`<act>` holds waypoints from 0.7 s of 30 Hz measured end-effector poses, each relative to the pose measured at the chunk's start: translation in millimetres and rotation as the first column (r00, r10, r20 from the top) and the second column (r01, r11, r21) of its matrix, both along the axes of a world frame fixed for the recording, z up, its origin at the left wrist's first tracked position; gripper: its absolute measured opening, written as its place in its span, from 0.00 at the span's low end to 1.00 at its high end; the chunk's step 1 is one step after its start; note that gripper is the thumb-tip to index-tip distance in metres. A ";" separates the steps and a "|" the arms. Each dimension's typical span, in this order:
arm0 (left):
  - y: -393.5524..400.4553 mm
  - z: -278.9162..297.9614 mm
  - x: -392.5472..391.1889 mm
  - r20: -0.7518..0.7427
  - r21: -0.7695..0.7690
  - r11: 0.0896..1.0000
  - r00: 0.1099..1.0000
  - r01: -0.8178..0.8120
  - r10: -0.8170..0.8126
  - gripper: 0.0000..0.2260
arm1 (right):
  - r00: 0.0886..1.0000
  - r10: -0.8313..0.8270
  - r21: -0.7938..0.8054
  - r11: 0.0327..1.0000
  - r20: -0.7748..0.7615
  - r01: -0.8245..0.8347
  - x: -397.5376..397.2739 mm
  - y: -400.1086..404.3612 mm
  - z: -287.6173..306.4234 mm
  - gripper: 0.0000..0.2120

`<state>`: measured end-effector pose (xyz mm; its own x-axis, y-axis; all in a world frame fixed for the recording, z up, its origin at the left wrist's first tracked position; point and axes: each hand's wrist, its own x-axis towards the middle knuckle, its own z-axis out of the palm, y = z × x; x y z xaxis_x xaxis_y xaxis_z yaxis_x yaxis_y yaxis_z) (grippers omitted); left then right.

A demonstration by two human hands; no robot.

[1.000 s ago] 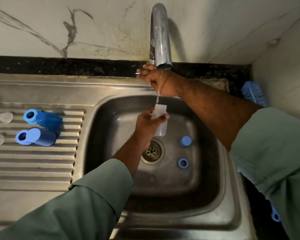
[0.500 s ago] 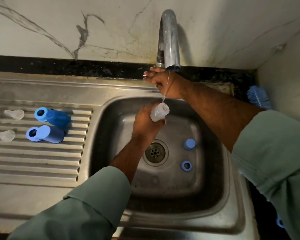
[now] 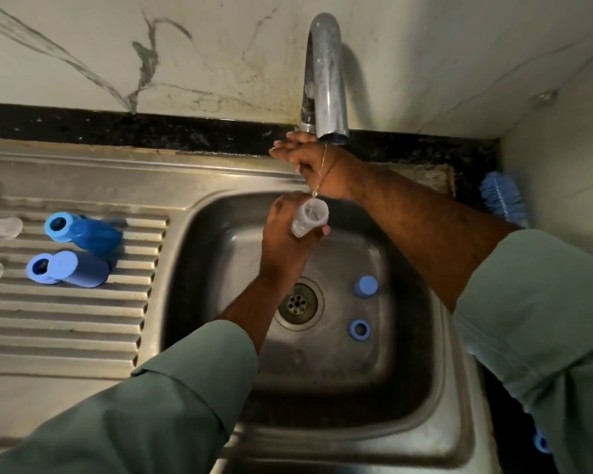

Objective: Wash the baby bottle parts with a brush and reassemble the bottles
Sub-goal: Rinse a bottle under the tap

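- Water point(image 3: 319, 172) falls in a thin stream from the tap point(image 3: 326, 80) into the open mouth of the bottle point(image 3: 308, 218).
- The left hand point(image 3: 286, 241) grips the clear bottle over the sink point(image 3: 199, 254), its mouth tilted up and toward the camera.
- The right hand point(image 3: 310, 162) reaches behind the tap base, fingers stretched leftward; whether they grasp a handle is hidden.
- Below and right of the left hand, a cap point(image 3: 366, 286) and a ring point(image 3: 359, 329) lie on the basin floor, near the drain point(image 3: 297, 303).
- Well left of the left hand, two blue bottles point(image 3: 83, 230) lie on the drainboard point(image 3: 65, 323), with clear teats point(image 3: 1, 227) beyond them.
- A brush point(image 3: 502, 200) lies beside the right forearm, against the wall.
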<state>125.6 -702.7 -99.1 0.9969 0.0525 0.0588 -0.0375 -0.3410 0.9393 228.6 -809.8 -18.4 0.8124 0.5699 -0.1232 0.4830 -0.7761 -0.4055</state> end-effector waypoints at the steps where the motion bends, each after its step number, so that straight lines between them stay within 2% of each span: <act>1: 0.1 0.1 0.2 -0.001 0.014 1.000 1.000 0.000 0.000 0.23 | 0.999 0.001 -0.008 1.000 0.033 0.000 1.1 -1.5 -3.5 0.24; 3: 1.0 -2.6 1.1 -0.006 0.018 1.000 1.000 -0.012 0.012 0.22 | 0.997 0.041 -0.066 0.997 0.071 -0.036 3.5 -5.0 -9.5 0.24; 6: 2.1 -3.8 1.5 -0.061 -0.020 0.998 0.997 -0.054 0.053 0.20 | 0.998 -0.050 0.052 0.997 0.026 0.049 4.3 -3.3 -12.1 0.23; 9: 0.7 0.4 2.9 -0.195 -0.194 0.973 0.977 -0.126 0.088 0.18 | 0.998 -0.057 0.060 0.997 0.032 0.055 3.4 -1.5 -12.9 0.24; 12: -1.6 13.2 4.6 -0.406 -0.432 0.845 0.905 -0.315 0.129 0.14 | 0.994 -0.096 0.081 0.992 0.049 0.092 1.7 -0.7 -10.9 0.24; 15: 1.7 14.2 7.7 -0.614 -0.546 0.707 0.789 -0.450 0.028 0.13 | 0.992 -0.118 0.114 0.987 0.037 0.113 2.9 -1.8 -16.7 0.23; 19: 1.4 11.8 13.4 -0.707 -0.599 0.576 0.706 -0.556 -0.053 0.09 | 0.995 -0.091 0.097 0.992 0.051 0.086 2.6 -1.3 -15.6 0.23; 21: 0.0 7.5 13.7 -0.719 -0.628 0.496 0.690 -0.599 -0.077 0.11 | 0.995 -0.088 0.058 0.995 0.048 0.085 2.5 -2.0 -13.6 0.23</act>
